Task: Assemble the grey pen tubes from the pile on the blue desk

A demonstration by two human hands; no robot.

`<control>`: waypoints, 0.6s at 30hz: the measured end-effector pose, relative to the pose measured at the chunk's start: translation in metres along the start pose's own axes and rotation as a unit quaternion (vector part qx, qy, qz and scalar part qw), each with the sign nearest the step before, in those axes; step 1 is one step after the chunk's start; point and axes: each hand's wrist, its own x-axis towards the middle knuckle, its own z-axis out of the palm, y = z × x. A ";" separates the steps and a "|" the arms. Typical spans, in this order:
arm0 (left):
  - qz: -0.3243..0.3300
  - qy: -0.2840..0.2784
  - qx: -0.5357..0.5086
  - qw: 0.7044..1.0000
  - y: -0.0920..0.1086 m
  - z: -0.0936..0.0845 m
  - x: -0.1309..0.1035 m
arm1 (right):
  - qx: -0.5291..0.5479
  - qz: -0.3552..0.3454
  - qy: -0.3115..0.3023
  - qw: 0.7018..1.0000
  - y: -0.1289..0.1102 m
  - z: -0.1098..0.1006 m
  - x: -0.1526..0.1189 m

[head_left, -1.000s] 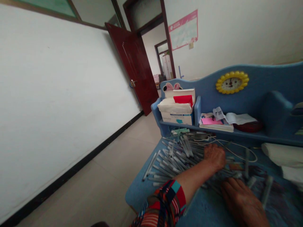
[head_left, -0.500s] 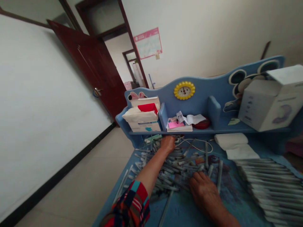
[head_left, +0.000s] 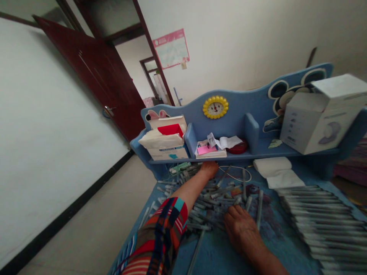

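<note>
A jumble of grey, pen-like tubes [head_left: 200, 206] covers the left and middle of the blue desk [head_left: 218, 252]. My left hand [head_left: 210, 169] reaches across it to the back, just below the shelf edge; its fingers are hidden, and whatever it touches cannot be made out. Nearer the front, my right hand [head_left: 239, 225] rests at the right edge of the jumble with fingers curled down, their tips hidden among the tubes. On the right of the desk lies a neat row of similar tubes [head_left: 323, 225], side by side.
A blue shelf [head_left: 229, 126] along the back holds a tissue-filled box [head_left: 169, 152], papers [head_left: 208, 149] and a large white box [head_left: 312, 122]. A white cable [head_left: 237, 178] and a paper roll [head_left: 272, 168] lie below it.
The view has shifted, moving the scene slightly left. My left hand has reached further right along the back of the pile. My right hand stays beside the pile.
</note>
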 end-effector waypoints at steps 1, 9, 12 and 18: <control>0.007 0.001 0.002 1.000 0.001 0.000 0.001 | -0.001 0.001 -0.001 1.000 0.000 -0.001 0.000; 0.052 0.014 0.010 0.998 0.006 0.002 0.002 | -0.002 0.008 -0.007 1.000 -0.002 -0.006 0.002; 0.065 0.014 0.010 0.998 0.007 0.004 0.000 | -0.003 0.004 -0.004 1.000 -0.001 -0.005 0.002; 0.085 0.022 0.005 0.996 0.004 0.006 -0.004 | -0.005 0.009 -0.002 1.000 -0.002 -0.006 0.002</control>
